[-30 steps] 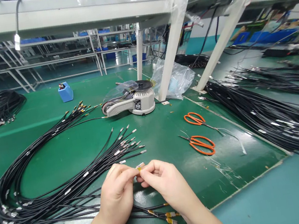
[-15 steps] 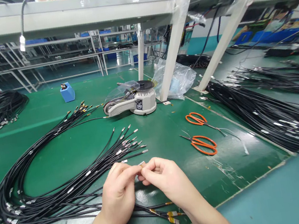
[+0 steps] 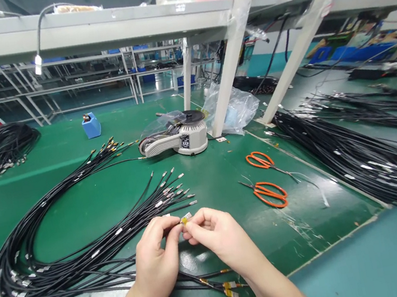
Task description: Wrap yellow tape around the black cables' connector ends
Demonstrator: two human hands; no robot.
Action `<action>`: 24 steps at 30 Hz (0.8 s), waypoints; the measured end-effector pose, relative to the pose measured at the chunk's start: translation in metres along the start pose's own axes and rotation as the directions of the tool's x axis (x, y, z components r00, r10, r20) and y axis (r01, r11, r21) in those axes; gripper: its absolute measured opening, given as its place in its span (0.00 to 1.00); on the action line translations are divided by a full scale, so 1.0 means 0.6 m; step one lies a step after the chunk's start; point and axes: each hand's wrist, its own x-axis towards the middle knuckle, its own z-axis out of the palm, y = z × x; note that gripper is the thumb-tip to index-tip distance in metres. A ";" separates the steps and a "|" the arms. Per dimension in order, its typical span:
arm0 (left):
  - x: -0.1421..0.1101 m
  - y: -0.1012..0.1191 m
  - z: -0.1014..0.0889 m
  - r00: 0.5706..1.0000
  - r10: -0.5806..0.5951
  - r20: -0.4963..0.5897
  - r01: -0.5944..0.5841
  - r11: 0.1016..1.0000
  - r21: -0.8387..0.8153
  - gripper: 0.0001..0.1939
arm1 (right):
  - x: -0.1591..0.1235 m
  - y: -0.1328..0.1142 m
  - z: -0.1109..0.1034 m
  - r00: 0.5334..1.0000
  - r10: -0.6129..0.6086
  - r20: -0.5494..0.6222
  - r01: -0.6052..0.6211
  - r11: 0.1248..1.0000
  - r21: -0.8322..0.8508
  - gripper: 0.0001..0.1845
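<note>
Above the green table, my left hand (image 3: 160, 248) and my right hand (image 3: 214, 229) meet fingertip to fingertip. Between them sticks up a small silver cable connector (image 3: 186, 217) with yellow tape round its base. Thumb and index finger of my left hand pinch just below it, and the right fingertips press against its taped side. My hands hide the rest of that cable. Under my wrists lie several black cables whose taped connector ends (image 3: 229, 285) point right. Behind my left hand spreads a looped bundle of black cables (image 3: 42, 215) with silver ends.
Two orange-handled scissors (image 3: 270, 194) lie to the right. A round grey tape dispenser (image 3: 192, 137) stands at the back near a white post (image 3: 225, 58) and a clear plastic bag (image 3: 242, 105). A blue holder (image 3: 91, 126) sits back left. More black cables (image 3: 360, 157) cover the right side.
The left thumb and index finger have shifted down and left off the connector, so more of its silver end and yellow tape shows. The right hand has hardly moved.
</note>
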 end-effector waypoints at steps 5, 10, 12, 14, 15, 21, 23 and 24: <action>0.003 -0.004 0.000 1.000 -0.001 0.017 0.000 1.000 0.026 0.06 | 0.004 0.006 0.000 0.999 -0.048 -0.021 0.047 0.999 -0.026 0.07; 0.002 -0.004 0.000 1.000 0.003 0.009 -0.004 0.998 0.061 0.06 | -0.003 0.023 0.002 1.000 0.007 0.008 -0.009 0.981 0.195 0.11; 0.001 -0.003 0.001 1.000 0.022 0.000 -0.022 0.997 0.079 0.07 | -0.008 0.033 0.003 0.999 0.049 0.022 -0.054 0.932 0.357 0.15; 0.000 -0.002 0.002 0.999 0.050 -0.009 -0.049 0.994 0.096 0.07 | -0.013 0.042 0.003 0.998 0.069 0.004 -0.063 0.886 0.459 0.18; -0.001 -0.002 0.003 0.998 0.065 -0.011 -0.064 0.992 0.105 0.07 | -0.014 0.045 0.003 0.998 0.067 -0.014 -0.052 0.879 0.474 0.19; -0.003 -0.004 0.005 0.993 0.121 -0.004 -0.120 0.984 0.134 0.05 | -0.015 0.046 0.014 0.989 -0.045 -0.143 0.080 0.967 0.242 0.17; -0.003 -0.005 0.004 0.993 0.116 -0.006 -0.115 0.985 0.126 0.05 | -0.013 0.043 0.020 0.987 -0.069 -0.145 0.094 0.980 0.174 0.14; -0.003 -0.005 0.004 0.995 0.104 -0.003 -0.103 0.988 0.119 0.05 | -0.013 0.043 0.023 0.986 -0.084 -0.145 0.105 0.983 0.147 0.13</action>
